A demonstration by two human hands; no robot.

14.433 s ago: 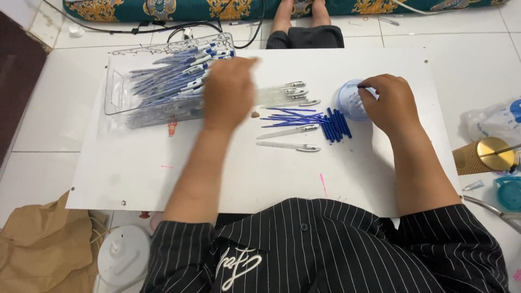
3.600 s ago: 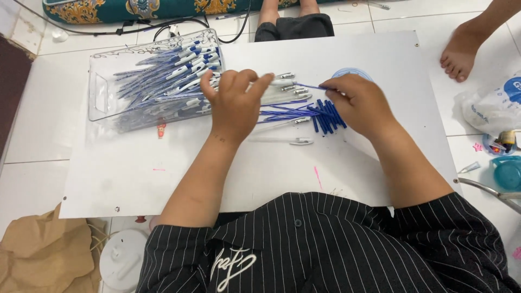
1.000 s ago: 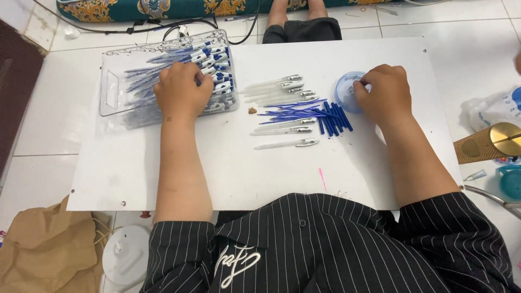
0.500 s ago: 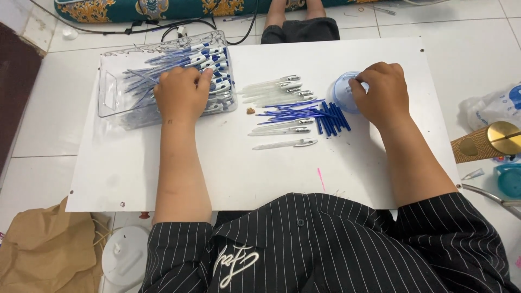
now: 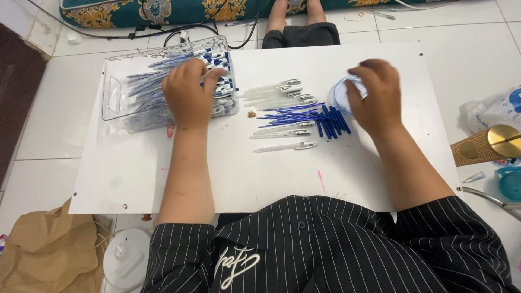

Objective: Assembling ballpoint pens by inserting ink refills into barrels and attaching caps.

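My left hand [image 5: 190, 92] lies palm down on the blue and white pens [image 5: 142, 87] heaped in a clear plastic tray [image 5: 110, 93] at the board's far left, fingers slightly spread. My right hand [image 5: 377, 95] is blurred and covers most of a small round pale-blue dish [image 5: 340, 95], its fingertips curled at the rim; whether they pinch anything is hidden. Between the hands lie several clear pen barrels [image 5: 277, 92] and a fan of thin blue refills [image 5: 304, 115] on the white board [image 5: 244, 173].
Another person's legs [image 5: 301, 21] sit at the board's far edge, near black cables [image 5: 184, 30]. To the right on the tiled floor are a plastic bag [image 5: 494, 111], a gold-topped cardboard piece [image 5: 502, 142] and a teal container [image 5: 510, 184]. Brown paper [image 5: 43, 255] lies lower left.
My left hand stays on the tray, its fingers now a little more spread. My right hand has shifted slightly over the round dish and is blurred.
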